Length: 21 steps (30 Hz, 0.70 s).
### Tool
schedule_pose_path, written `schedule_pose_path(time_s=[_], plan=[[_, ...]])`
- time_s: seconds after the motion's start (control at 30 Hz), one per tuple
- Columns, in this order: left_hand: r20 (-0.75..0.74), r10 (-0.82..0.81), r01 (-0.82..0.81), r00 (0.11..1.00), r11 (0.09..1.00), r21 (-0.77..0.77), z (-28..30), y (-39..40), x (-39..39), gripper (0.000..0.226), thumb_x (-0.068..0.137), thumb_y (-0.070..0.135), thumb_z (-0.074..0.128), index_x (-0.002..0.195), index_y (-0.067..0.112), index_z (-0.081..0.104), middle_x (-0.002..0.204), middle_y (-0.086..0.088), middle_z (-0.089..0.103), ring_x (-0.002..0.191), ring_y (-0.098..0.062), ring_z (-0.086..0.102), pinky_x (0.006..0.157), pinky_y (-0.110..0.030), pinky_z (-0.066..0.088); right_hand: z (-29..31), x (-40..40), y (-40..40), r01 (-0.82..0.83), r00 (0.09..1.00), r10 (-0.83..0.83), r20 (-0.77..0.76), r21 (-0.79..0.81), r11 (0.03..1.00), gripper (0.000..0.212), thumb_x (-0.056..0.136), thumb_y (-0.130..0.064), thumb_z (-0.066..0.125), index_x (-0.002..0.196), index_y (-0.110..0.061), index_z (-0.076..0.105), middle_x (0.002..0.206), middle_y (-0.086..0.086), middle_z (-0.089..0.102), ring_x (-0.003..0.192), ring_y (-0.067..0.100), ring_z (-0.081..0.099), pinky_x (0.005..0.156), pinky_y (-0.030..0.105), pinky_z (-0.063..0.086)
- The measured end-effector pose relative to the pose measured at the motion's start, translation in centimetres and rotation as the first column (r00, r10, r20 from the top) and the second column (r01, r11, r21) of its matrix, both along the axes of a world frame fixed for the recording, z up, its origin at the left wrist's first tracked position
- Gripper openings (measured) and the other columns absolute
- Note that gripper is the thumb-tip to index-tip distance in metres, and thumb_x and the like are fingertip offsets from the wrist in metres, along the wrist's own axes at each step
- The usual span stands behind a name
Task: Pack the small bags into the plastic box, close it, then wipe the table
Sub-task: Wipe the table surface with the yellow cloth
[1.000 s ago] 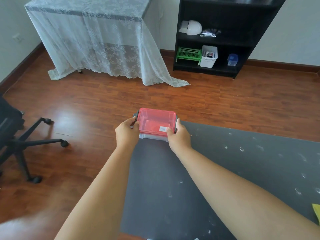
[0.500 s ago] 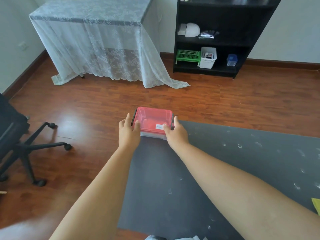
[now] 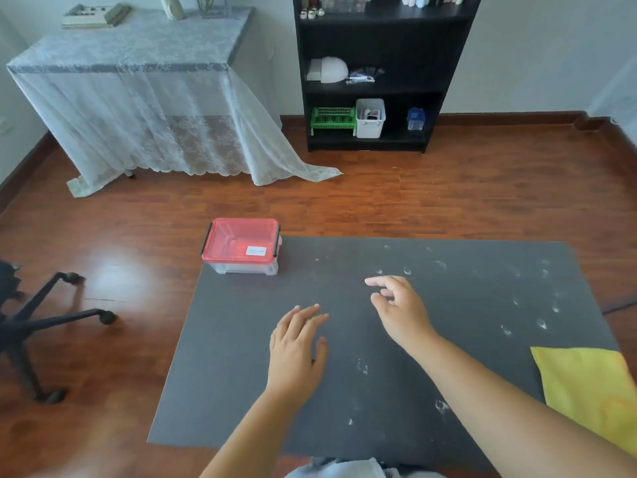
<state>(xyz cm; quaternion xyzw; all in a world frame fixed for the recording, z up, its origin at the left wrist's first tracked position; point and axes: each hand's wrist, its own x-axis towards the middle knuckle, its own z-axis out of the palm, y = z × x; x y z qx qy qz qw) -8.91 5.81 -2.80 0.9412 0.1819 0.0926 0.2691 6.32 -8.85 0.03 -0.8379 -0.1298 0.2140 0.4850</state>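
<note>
A clear plastic box with a red lid (image 3: 241, 244) stands closed at the far left corner of the dark grey table (image 3: 248, 374). Black clips sit on both of its short sides. My left hand (image 3: 298, 343) hovers over the table's middle, fingers spread, holding nothing. My right hand (image 3: 400, 310) is a little farther and to the right, fingers loosely curled and empty. Both hands are well apart from the box. A yellow cloth (image 3: 593, 388) lies at the table's right edge. White smudges (image 3: 362, 367) dot the table top. No small bags are visible.
A black office chair base (image 3: 41, 326) stands on the wooden floor to the left. Beyond are a lace-covered table (image 3: 138, 108) and a black shelf unit (image 3: 372, 81) with small bins.
Both hands let go of the box's sides and drew back toward me over the table. The box stays at the far left corner. The view has widened and the yellow cloth shows more.
</note>
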Motion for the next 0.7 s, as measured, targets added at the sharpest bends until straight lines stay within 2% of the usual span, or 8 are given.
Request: schedule_pose_path(time_s=[0.17, 0.27, 0.37, 0.43, 0.5, 0.53, 0.6, 0.7], plan=[[-0.094, -0.078, 0.086, 0.992, 0.993, 0.086, -1.6, -4.4, -2.1, 0.037, 0.094, 0.033, 0.041, 0.121, 0.024, 0.064, 0.136, 0.006, 0.055, 0.132, -0.027, 0.044, 0.106, -0.042, 0.033, 0.2, 1.3, -12.3, 0.105, 0.992, -0.095, 0.085, -0.111, 0.988, 0.033, 0.09, -0.012, 0.05, 0.093, -0.042, 0.065, 0.105, -0.025, 0.054, 0.1, 0.007, 0.056, 0.068, 0.014, 0.041], [-0.106, -0.048, 0.063, 0.993, 0.988, 0.139, -2.5, -6.0, -3.7, 0.042, 0.095, 0.034, 0.037, 0.125, 0.019, 0.062, 0.139, 0.002, 0.053, 0.132, -0.028, 0.043, 0.108, -0.044, 0.031, -0.3, 2.0, -19.4, 0.147, 0.97, -0.1, 0.221, -0.211, 0.966, 0.031, 0.09, -0.007, 0.052, 0.101, -0.033, 0.066, 0.112, -0.014, 0.059, 0.107, 0.015, 0.055, 0.082, 0.025, 0.04], [-0.104, 0.002, 0.017, 0.995, 0.983, 0.182, -3.2, -7.2, -4.9, 0.043, 0.095, 0.032, 0.036, 0.129, 0.017, 0.059, 0.142, 0.001, 0.05, 0.134, -0.029, 0.04, 0.111, -0.042, 0.024, -2.0, 2.4, -25.8, 0.219, 0.934, -0.071, 0.349, -0.407, 0.887, 0.029, 0.092, -0.013, 0.055, 0.118, -0.021, 0.066, 0.137, 0.006, 0.054, 0.128, 0.028, 0.042, 0.103, 0.039, 0.034], [-0.096, 0.035, -0.016, 0.995, 0.981, 0.194, -3.4, -7.6, -5.2, 0.044, 0.095, 0.032, 0.036, 0.131, 0.017, 0.057, 0.144, 0.0, 0.048, 0.135, -0.029, 0.038, 0.112, -0.042, 0.022, -3.6, 1.9, -28.9, 0.194, 0.944, 0.023, 0.33, -0.61, 0.768, 0.038, 0.096, -0.03, 0.053, 0.133, -0.028, 0.055, 0.153, 0.009, 0.036, 0.139, 0.036, 0.025, 0.111, 0.05, 0.02], [-0.087, 0.069, -0.051, 0.994, 0.979, 0.196, -3.5, -7.7, -5.2, 0.045, 0.095, 0.032, 0.035, 0.132, 0.016, 0.055, 0.145, -0.001, 0.047, 0.137, -0.028, 0.034, 0.112, -0.044, 0.022, -4.9, 0.6, -30.8, 0.121, 0.974, 0.08, 0.21, -0.789, 0.602, 0.049, 0.096, -0.054, 0.035, 0.144, -0.048, 0.031, 0.162, 0.0, 0.012, 0.144, 0.036, 0.006, 0.111, 0.059, 0.01], [-0.086, 0.083, -0.064, 0.993, 0.979, 0.195, -3.5, -7.7, -5.1, 0.045, 0.095, 0.033, 0.035, 0.133, 0.016, 0.054, 0.145, -0.002, 0.046, 0.137, -0.028, 0.033, 0.112, -0.045, 0.022, -5.5, -0.1, -31.4, 0.096, 0.984, 0.074, 0.164, -0.827, 0.554, 0.053, 0.093, -0.063, 0.022, 0.145, -0.055, 0.017, 0.162, -0.005, 0.002, 0.145, 0.034, -0.001, 0.111, 0.062, 0.008], [-0.084, 0.092, -0.073, 0.992, 0.976, 0.206, -3.7, -7.8, -5.1, 0.046, 0.095, 0.033, 0.035, 0.133, 0.016, 0.053, 0.146, -0.002, 0.046, 0.138, -0.028, 0.032, 0.112, -0.046, 0.022, -6.3, -1.5, -32.0, 0.1, 0.987, 0.052, 0.153, -0.833, 0.545, 0.06, 0.084, -0.071, 0.005, 0.143, -0.061, 0.002, 0.162, -0.01, -0.007, 0.146, 0.033, -0.006, 0.11, 0.066, 0.008], [-0.09, 0.097, -0.075, 0.991, 0.972, 0.223, -3.9, -8.0, -5.0, 0.046, 0.095, 0.034, 0.034, 0.133, 0.016, 0.052, 0.145, -0.002, 0.046, 0.137, -0.028, 0.032, 0.112, -0.045, 0.022, -7.0, -3.2, -31.6, 0.089, 0.981, 0.097, 0.166, -0.838, 0.539, 0.065, 0.078, -0.08, 0.002, 0.14, -0.064, -0.007, 0.161, -0.008, -0.012, 0.145, 0.037, -0.007, 0.109, 0.068, 0.011]])
